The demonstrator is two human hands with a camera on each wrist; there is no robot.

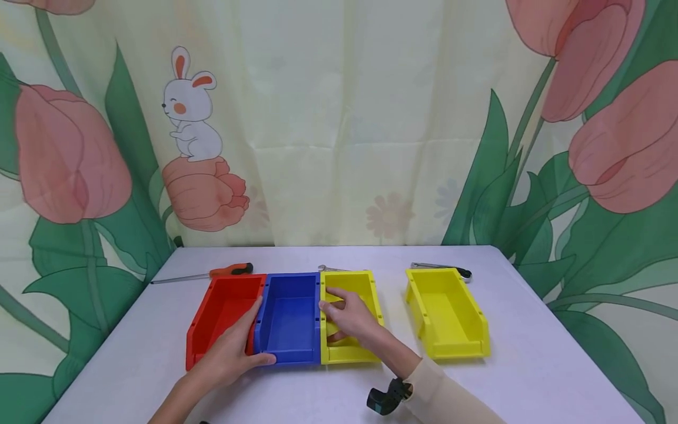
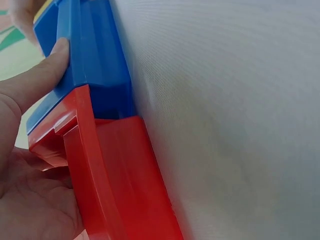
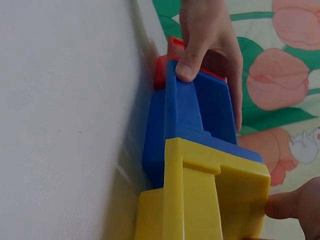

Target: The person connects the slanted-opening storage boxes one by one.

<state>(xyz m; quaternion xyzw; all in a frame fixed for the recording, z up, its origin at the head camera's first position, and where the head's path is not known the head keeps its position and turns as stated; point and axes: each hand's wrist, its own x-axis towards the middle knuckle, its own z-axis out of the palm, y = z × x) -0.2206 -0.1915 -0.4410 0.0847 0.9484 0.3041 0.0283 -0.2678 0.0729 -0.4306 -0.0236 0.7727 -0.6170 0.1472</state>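
Three bins stand side by side, touching, on the white table: a red bin, a blue bin and a yellow bin. My left hand grips the red bin's front right corner, fingers inside the red bin and thumb across the blue bin's front lip. My right hand reaches into the yellow bin, fingers curled against its left wall. In the right wrist view a fingertip touches the yellow bin beside the blue bin.
A second yellow bin stands apart to the right. Behind the bins lie an orange-handled screwdriver, a wrench and a metal tool. A printed curtain hangs right behind the table's far edge.
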